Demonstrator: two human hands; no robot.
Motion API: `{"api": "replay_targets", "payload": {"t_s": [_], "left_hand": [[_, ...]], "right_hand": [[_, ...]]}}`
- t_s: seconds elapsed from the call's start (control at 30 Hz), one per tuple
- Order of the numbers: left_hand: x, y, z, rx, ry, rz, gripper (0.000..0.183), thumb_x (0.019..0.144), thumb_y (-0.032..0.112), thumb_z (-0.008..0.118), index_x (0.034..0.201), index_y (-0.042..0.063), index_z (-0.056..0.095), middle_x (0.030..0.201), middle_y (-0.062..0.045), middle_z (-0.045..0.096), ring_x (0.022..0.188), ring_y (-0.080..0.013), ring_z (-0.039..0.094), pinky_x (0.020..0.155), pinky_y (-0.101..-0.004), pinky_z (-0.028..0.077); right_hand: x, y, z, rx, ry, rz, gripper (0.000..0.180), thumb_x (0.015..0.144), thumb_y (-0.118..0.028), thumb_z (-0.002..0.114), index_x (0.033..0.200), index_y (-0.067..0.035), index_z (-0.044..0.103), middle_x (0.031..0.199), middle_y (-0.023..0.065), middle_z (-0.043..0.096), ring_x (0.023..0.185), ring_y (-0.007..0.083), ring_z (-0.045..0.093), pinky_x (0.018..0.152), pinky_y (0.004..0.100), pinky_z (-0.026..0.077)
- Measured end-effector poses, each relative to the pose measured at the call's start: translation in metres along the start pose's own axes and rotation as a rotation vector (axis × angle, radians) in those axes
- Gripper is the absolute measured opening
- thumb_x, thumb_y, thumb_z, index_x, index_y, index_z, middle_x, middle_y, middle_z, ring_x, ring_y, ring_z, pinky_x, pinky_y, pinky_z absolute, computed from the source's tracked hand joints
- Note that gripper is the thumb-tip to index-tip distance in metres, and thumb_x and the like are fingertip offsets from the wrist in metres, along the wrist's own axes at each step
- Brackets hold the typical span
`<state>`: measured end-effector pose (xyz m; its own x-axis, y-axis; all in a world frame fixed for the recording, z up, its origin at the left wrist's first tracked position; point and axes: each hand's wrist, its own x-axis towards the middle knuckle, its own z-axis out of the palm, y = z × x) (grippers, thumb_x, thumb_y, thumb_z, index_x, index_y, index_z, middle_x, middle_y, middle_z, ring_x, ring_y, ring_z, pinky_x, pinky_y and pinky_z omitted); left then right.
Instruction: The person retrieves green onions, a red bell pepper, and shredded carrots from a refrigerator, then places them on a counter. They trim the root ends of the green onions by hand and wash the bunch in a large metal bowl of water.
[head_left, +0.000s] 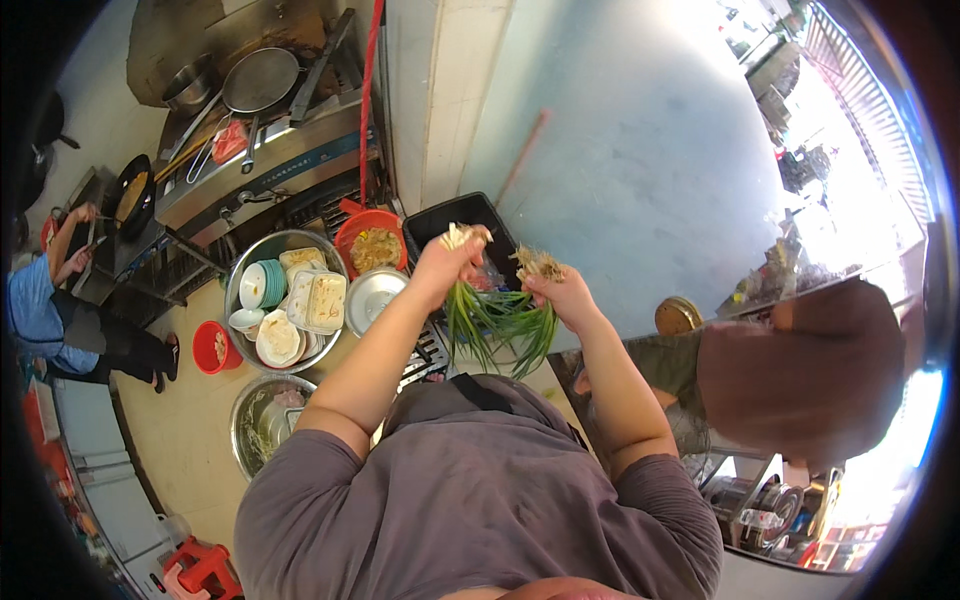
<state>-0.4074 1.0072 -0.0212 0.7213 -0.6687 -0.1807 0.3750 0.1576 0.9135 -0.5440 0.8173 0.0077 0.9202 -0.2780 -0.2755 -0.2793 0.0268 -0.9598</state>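
My left hand (450, 262) is closed around a bunch of green onions near their white ends, with the long green leaves (469, 322) hanging down. To its right, my right hand (562, 296) grips another bunch of green onions by the base, its tangled roots (538, 264) sticking up past the fingers. The two bunches' leaves meet and overlap between the hands. Both hands are raised over a black plastic bin (457, 210), which partly shows behind them and holds something like a plastic bag; its other contents are hidden.
Left are a metal basin (234, 300) of dirty dishes, a red bucket (405, 259) of food scraps, a metal lid (367, 296) and a smaller red bucket (214, 360). A person (37, 307) cooks at the far left; another person in brown (795, 375) is at right.
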Motion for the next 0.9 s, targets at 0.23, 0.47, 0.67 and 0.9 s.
{"api": "replay_targets", "payload": {"t_s": [0.23,0.47,0.67,0.9], "left_hand": [[0.012,-0.025,0.033,0.057,-0.029,0.013,0.022,0.087,0.016,0.069,0.105,0.005,0.065,0.077,0.000,0.062,0.062,-0.0076,0.054,0.053,-0.0230,0.041],[0.007,-0.023,0.052,-0.293,-0.166,0.102,0.010,0.093,0.012,0.058,0.093,0.002,0.062,0.076,-0.002,0.061,0.066,-0.0114,0.055,0.060,-0.0239,0.040],[0.024,-0.024,0.024,-0.380,-0.163,0.043,0.014,0.086,0.007,0.058,0.099,0.002,0.061,0.079,-0.005,0.062,0.066,-0.0139,0.054,0.061,-0.0265,0.043],[0.029,-0.013,0.022,-0.377,-0.084,-0.121,0.015,0.080,0.003,0.055,0.093,0.003,0.060,0.079,-0.004,0.060,0.064,-0.0140,0.051,0.062,-0.0274,0.044]], "right_hand": [[0.005,0.003,0.011,0.262,0.104,0.007,0.011,0.088,-0.013,0.065,0.093,-0.004,0.063,0.074,0.0009,0.059,0.065,0.0107,0.053,0.058,0.0263,0.042],[0.026,0.004,0.043,0.482,0.131,-0.072,0.022,0.090,-0.013,0.059,0.105,0.001,0.065,0.072,0.0010,0.057,0.064,0.0111,0.052,0.057,0.0243,0.041],[0.033,0.004,0.044,0.608,-0.005,-0.063,0.019,0.091,-0.015,0.058,0.103,0.000,0.063,0.067,0.0014,0.054,0.061,0.0118,0.050,0.054,0.0243,0.040],[0.042,0.007,0.040,0.734,-0.046,-0.038,0.014,0.090,-0.015,0.059,0.096,-0.002,0.061,0.067,0.0009,0.053,0.057,0.0101,0.045,0.052,0.0241,0.038]]}}
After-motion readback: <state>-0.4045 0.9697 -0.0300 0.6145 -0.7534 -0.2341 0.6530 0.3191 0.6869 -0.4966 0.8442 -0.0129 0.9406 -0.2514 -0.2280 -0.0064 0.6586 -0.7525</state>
